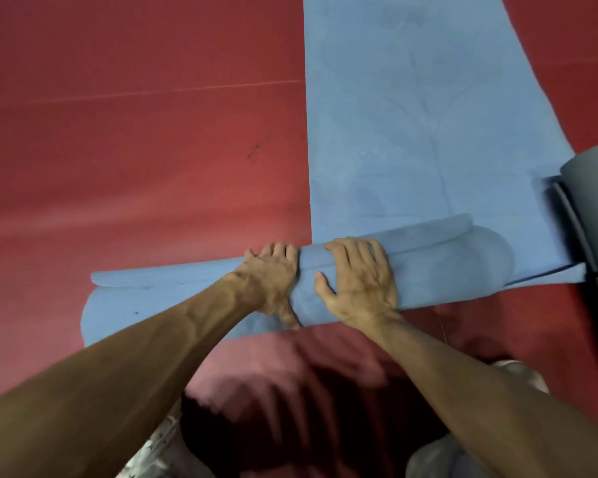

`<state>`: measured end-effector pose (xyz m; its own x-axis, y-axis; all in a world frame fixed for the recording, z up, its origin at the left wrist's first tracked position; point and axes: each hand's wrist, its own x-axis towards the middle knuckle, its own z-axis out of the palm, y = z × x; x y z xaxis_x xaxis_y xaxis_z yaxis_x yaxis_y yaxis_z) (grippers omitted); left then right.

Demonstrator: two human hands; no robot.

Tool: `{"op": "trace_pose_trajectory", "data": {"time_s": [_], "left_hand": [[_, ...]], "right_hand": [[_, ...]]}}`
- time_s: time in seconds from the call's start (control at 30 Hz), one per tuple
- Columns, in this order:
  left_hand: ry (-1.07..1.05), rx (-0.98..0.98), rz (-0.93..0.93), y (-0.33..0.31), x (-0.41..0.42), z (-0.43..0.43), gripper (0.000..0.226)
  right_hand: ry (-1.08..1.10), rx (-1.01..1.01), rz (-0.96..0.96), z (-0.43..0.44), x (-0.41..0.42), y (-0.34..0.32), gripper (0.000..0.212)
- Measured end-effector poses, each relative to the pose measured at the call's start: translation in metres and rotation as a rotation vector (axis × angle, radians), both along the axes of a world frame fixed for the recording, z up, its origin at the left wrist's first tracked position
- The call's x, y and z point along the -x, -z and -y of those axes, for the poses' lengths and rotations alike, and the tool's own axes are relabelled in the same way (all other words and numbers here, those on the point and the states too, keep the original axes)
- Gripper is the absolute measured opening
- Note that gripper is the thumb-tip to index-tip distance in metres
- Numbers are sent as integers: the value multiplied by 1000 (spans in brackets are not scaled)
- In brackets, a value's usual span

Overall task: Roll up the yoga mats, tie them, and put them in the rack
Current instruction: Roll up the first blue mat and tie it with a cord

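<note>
**Pressing both hands on a part-rolled blue mat**

Kneeling on the red floor (135, 150), I have the blue mat (411, 115) laid out in front of me. Its flat part runs away from me to the top of the view. The near end is wound into a roll (446, 263) that lies across my front, just beyond my knees.

The roll is not square to the flat part. Its left end sticks out well past the mat's left edge onto the floor, and it slants, with the right end farther from me. Loose layers show as ridges along the top of it.

My left hand (273, 281) grips the roll near its middle. The fingers (278, 250) are curled over the far side and the thumb points down the near side towards me. My right hand (359, 281) sits just beside it, almost touching. It lies spread and nearly flat on top of the roll, palm pressing down, thumb held wide to the left, holding nothing closed in it.

At the right edge a grey rolled mat (594, 188) rests partly on the corner of the blue one, close to the right end of my roll, with a black strap (573, 222) running along it. Low on the left a pale patterned shoe (156, 443) shows beside my forearm, too blurred to describe further.
</note>
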<state>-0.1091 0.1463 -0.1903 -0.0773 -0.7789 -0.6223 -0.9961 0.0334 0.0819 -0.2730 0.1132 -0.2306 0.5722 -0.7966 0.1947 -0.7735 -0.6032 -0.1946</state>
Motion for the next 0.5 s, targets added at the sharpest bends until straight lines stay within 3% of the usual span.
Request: {"op": "trace_pose_trajectory", "data": {"time_s": [0.1, 0.17, 0.23, 0.3, 0.43, 0.5], "left_hand": [[-53, 63, -20, 8, 5, -12, 139], [-54, 125, -15, 12, 6, -15, 137], [-51, 142, -29, 13, 1, -10, 130], [-64, 111, -74, 11, -5, -1, 126], [-112, 83, -157, 8, -12, 9, 120], [-136, 76, -163, 9, -12, 9, 114]], "right_hand": [[14, -14, -10, -6, 1, 1, 48], [22, -7, -14, 0, 2, -1, 48], [-114, -7, -60, 20, 3, -7, 53], [-247, -83, -168, 46, 12, -18, 71], [-169, -336, -441, 63, 56, -32, 112], [-187, -355, -556, 57, 72, -30, 124]]}}
